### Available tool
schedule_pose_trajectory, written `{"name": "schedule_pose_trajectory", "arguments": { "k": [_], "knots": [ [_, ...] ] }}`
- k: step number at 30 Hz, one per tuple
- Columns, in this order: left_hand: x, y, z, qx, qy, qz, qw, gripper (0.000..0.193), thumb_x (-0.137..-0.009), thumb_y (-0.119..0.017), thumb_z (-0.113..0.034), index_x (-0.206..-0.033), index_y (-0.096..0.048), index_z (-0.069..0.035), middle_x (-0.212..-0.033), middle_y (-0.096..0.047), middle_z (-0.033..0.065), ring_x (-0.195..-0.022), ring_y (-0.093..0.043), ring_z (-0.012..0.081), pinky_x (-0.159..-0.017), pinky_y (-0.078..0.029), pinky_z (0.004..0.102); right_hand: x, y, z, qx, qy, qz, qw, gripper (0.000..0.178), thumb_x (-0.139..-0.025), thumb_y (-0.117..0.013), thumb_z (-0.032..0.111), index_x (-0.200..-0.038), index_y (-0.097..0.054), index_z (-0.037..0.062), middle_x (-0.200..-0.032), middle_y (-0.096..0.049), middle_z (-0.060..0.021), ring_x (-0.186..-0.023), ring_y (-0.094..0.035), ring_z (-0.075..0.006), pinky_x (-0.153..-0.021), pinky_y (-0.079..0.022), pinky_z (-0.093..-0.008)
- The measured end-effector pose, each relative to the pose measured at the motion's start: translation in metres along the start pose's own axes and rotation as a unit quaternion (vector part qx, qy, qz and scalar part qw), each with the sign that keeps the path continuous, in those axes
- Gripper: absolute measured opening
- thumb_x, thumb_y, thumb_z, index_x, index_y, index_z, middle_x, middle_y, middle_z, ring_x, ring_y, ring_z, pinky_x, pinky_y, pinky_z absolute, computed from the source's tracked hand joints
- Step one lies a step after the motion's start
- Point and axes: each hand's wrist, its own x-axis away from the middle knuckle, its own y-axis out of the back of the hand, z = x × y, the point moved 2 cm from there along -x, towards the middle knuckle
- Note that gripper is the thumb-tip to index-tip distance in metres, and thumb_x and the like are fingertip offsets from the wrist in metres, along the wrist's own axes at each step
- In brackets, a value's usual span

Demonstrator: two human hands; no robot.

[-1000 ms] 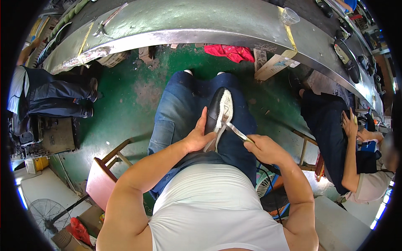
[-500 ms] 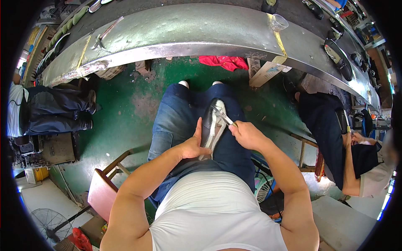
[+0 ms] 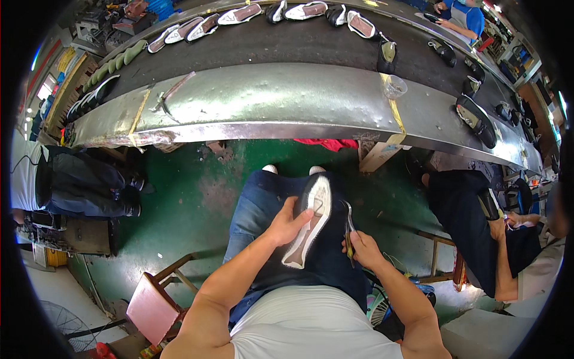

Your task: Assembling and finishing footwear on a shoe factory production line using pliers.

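Observation:
My left hand (image 3: 287, 222) is wrapped round a dark shoe upper (image 3: 310, 218) with its underside turned up, and the thumb presses on that side. The underside shows a white stitched rim and a brownish middle, with a dark mark near the toe. The shoe is tilted above my thighs, toe pointing away from me. To its right, my right hand (image 3: 362, 246) grips a metal tool that looks like pliers (image 3: 350, 221), with a curved tip and a yellow-green handle end. The tool's tip is apart from the shoe.
A metal-edged bench (image 3: 251, 90) crosses ahead, with a hammer-like tool (image 3: 164, 103) and a clear plastic cup (image 3: 393, 87) on it. Several shoes (image 3: 240, 14) line its dark far surface. A pink-seated chair (image 3: 154, 308) stands at left. People sit on both sides.
The pliers have come off the shoe's toe and moved right and toward me. My left hand has shifted up the shoe, its thumb now on the underside. The view has tipped up, showing more bench.

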Motion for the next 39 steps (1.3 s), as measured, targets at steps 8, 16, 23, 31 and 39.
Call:
{"name": "schedule_pose_trajectory", "arguments": {
  "k": [8,16,23,31,39],
  "knots": [
    [-0.035,0.053,-0.193,0.546,-0.165,0.305,0.763,0.087,-0.097,-0.035,-0.071,-0.147,-0.041,0.0,-0.138,-0.056,0.0246,-0.125,-0.057,0.0362,-0.106,-0.048,0.0472,0.029,-0.004,0.036,0.22,0.033,0.007,0.975,0.037,-0.102,-0.053,0.038,-0.1,-0.065,0.0027,-0.084,-0.069,-0.0108,-0.076,-0.069,-0.0246,-0.069,-0.054,-0.0369],
    [-0.054,0.048,-0.156,0.465,-0.038,0.034,0.884,0.069,-0.102,-0.034,-0.06,-0.137,-0.051,-0.003,-0.122,-0.063,0.0215,-0.111,-0.063,0.0385,-0.091,-0.054,0.0521,0.07,-0.025,0.058,0.489,0.245,0.001,0.837,0.046,-0.087,-0.072,0.041,-0.113,-0.07,0.0034,-0.124,-0.061,-0.0145,-0.115,-0.06,-0.033,-0.09,-0.054,-0.0415],
    [-0.051,0.052,-0.161,0.459,-0.032,-0.005,0.888,0.068,-0.102,-0.036,-0.058,-0.135,-0.053,-0.001,-0.118,-0.064,0.0232,-0.106,-0.065,0.0398,-0.087,-0.056,0.0521,0.046,-0.014,0.103,0.442,0.301,-0.028,0.845,0.04,-0.09,-0.069,0.035,-0.113,-0.069,0.0026,-0.124,-0.062,-0.0133,-0.114,-0.061,-0.0324,-0.094,-0.052,-0.041],
    [-0.045,0.037,-0.155,0.374,-0.03,-0.067,0.925,0.063,-0.106,-0.036,-0.052,-0.132,-0.053,0.003,-0.117,-0.066,0.018,-0.102,-0.067,0.03,-0.092,-0.055,0.0451,-0.015,-0.042,0.195,0.189,0.359,-0.011,0.914,0.065,-0.092,-0.072,0.031,-0.141,-0.045,-0.0005,-0.134,-0.056,-0.0182,-0.119,-0.058,-0.0267,-0.094,-0.05,-0.0345],
    [-0.037,0.058,-0.115,0.053,-0.086,-0.103,0.989,0.058,-0.106,-0.047,-0.043,-0.132,-0.051,0.009,-0.126,-0.062,0.0173,-0.119,-0.058,0.02,-0.103,-0.043,0.0307,-0.086,-0.06,0.22,-0.161,0.202,0.13,0.957,0.066,-0.089,-0.074,0.017,-0.144,-0.041,-0.0012,-0.133,-0.057,-0.0126,-0.121,-0.056,-0.0204,-0.101,-0.047,-0.0355]
  ]
}}
